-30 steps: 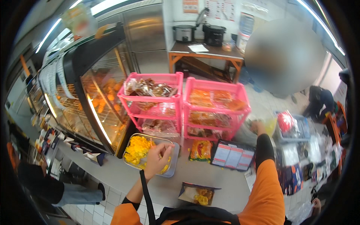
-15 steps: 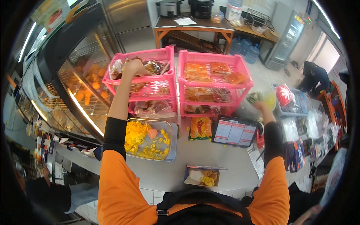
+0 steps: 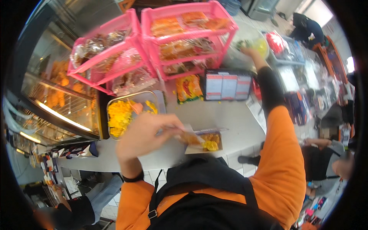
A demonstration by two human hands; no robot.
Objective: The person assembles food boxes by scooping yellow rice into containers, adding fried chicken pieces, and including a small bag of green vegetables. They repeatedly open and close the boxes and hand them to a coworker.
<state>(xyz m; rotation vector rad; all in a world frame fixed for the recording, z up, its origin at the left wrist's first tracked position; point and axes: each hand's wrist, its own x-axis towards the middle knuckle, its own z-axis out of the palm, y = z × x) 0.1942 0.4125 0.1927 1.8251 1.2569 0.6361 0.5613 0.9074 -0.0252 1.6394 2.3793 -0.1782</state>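
My left hand (image 3: 149, 132), blurred by motion, pinches a small clear sachet (image 3: 190, 138) with orange-brown contents. It hangs over the left part of an open cardboard food box (image 3: 203, 149) at the counter's near edge. Inside the box are yellow scrambled-looking egg (image 3: 210, 145) and brown fried pieces (image 3: 211, 137). At the far right my right hand (image 3: 249, 52) reaches into a clear plastic container or bag (image 3: 234, 57) holding green and yellow things. Its fingertips are blurred and partly hidden there, so their grip is unclear.
Pink tiered racks (image 3: 142, 46) with sachets stand at the back. A metal tray (image 3: 161, 103) of yellow egg, an orange-yellow packet (image 3: 188, 88) and a tablet (image 3: 227, 85) lie before them. A glass food warmer (image 3: 63, 99) stands left. Other people are at both sides.
My left hand has come from the left pink rack back toward me, now with a sachet over the food box. My right hand stays at the plastic container. The view has tilted down and turned.
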